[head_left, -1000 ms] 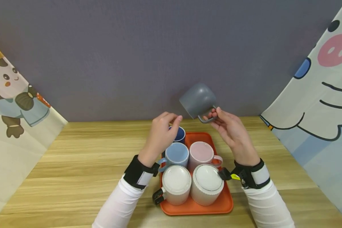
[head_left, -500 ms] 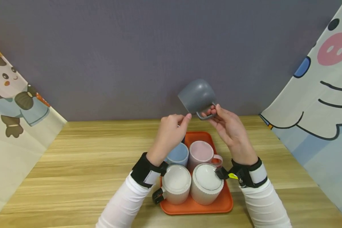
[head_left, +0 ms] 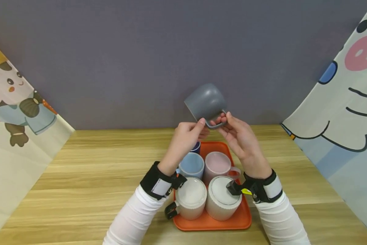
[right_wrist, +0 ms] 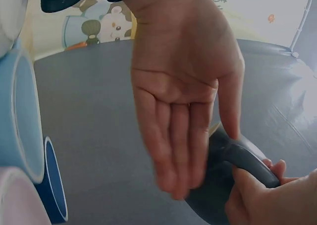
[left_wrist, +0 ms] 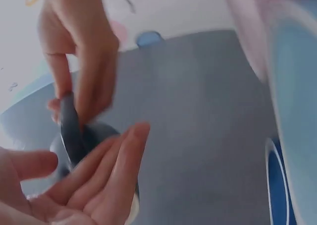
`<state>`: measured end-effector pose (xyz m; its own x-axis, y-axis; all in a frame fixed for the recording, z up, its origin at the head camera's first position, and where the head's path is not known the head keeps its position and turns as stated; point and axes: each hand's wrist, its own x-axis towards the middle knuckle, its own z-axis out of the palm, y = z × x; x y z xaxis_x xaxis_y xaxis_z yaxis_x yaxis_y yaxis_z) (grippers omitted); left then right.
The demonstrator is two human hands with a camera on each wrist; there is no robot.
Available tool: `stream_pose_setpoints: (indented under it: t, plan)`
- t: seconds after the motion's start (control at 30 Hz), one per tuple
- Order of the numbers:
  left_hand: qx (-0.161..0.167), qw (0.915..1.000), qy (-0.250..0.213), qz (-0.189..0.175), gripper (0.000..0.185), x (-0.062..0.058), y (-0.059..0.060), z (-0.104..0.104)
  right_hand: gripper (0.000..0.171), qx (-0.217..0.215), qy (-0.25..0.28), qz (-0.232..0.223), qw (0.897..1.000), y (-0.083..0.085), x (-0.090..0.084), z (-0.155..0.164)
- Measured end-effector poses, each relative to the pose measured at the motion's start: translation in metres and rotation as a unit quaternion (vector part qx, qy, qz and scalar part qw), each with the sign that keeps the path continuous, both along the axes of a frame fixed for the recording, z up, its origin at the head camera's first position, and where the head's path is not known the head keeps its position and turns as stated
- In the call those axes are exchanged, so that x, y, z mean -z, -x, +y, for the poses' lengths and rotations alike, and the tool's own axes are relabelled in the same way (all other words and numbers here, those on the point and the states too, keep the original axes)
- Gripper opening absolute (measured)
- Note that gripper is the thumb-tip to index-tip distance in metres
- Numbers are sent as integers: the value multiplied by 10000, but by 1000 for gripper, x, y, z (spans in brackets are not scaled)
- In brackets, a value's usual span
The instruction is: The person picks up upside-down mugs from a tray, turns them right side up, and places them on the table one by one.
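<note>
A dark grey mug [head_left: 206, 98] is held up above the back of the table, tilted with its mouth towards the lower left. My right hand [head_left: 244, 141] pinches its handle between thumb and fingers. Close to the rim is my left hand [head_left: 185, 137], its thumb at the mug beside the handle. In the right wrist view the left hand [right_wrist: 181, 86] shows its palm, with long straight fingers and the thumb meeting the mug. Below stands an orange tray [head_left: 212, 224] bearing a light blue mug [head_left: 192, 164], a pink mug [head_left: 217, 162] and a partly hidden dark blue mug [head_left: 197, 147].
Two white mugs fill the tray's near end: one [head_left: 190, 194] with a black handle [head_left: 171, 210], the other [head_left: 222, 199] with a ridged edge. The tray stands on a wood-grain table [head_left: 110, 177]. A grey wall [head_left: 140, 68] rises behind, with cartoon-printed sheets at both sides.
My left hand has moved right and slightly up, from over the dark blue mug to the grey mug's rim. The right hand has shifted slightly left and up with the grey mug.
</note>
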<state>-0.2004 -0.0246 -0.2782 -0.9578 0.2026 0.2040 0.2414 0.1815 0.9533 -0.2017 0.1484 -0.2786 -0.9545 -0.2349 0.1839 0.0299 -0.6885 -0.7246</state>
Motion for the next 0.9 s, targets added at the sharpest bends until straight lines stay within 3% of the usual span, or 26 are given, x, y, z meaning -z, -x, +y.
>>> stream_pose_setpoints:
  t: [0.1,0.23,0.4,0.5,0.67,0.9]
  plan:
    - [94,9978,-627,-184,42,-2,-2,3,22,54,-10,65,10000,-1,0,-2]
    - [-13,9921,-1194,-372,37,0,-2,7,22,170,-185,119,9996,-2,2,-7]
    - [-185,9802,-1832,-733,34,6,0,8,22,230,-388,119,9989,-1,7,-14]
    - [-287,9665,-2331,-1034,34,8,2,7,20,243,-493,116,9984,0,9,-19]
    - [-397,9356,-3129,-1583,35,10,5,6,17,66,-443,-73,9990,-1,10,-23]
    - [-425,9178,-3474,-1875,28,13,6,4,20,-88,-492,-288,9983,-2,13,-24]
